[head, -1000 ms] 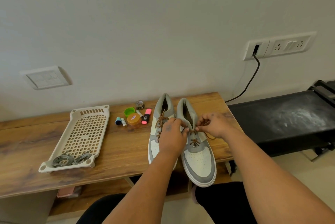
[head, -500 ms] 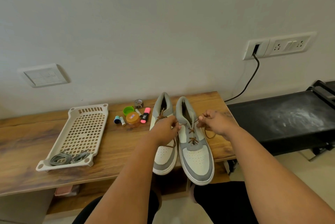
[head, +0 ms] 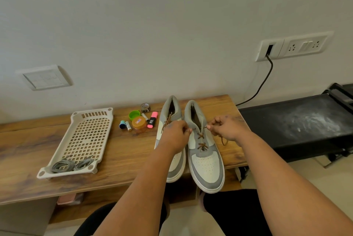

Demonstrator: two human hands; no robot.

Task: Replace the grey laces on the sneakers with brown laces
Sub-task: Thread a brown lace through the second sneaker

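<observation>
Two grey-and-white sneakers stand side by side on the wooden table, toes toward me. The right sneaker [head: 205, 159] carries a brown lace [head: 201, 141] crossed through its lower eyelets. My left hand [head: 174, 136] pinches one end of that lace at the shoe's left side, and covers part of the left sneaker [head: 170, 109], which also has a brown lace. My right hand [head: 227, 127] pinches the other end at the right side, with the loose tail hanging below it. The removed grey laces [head: 71, 165] lie coiled in the near end of a cream tray.
The cream perforated tray [head: 86, 136] sits left of the shoes. Between them lie a green cap [head: 134, 115], an orange-lidded jar [head: 139, 124], a pink highlighter [head: 152, 120], batteries and a tape roll. A black treadmill deck [head: 298, 123] stands to the right, with a wall cable above it.
Both hands have pulled apart from the middle of the right sneaker, drawing the brown lace ends outward. The view has shifted slightly down.
</observation>
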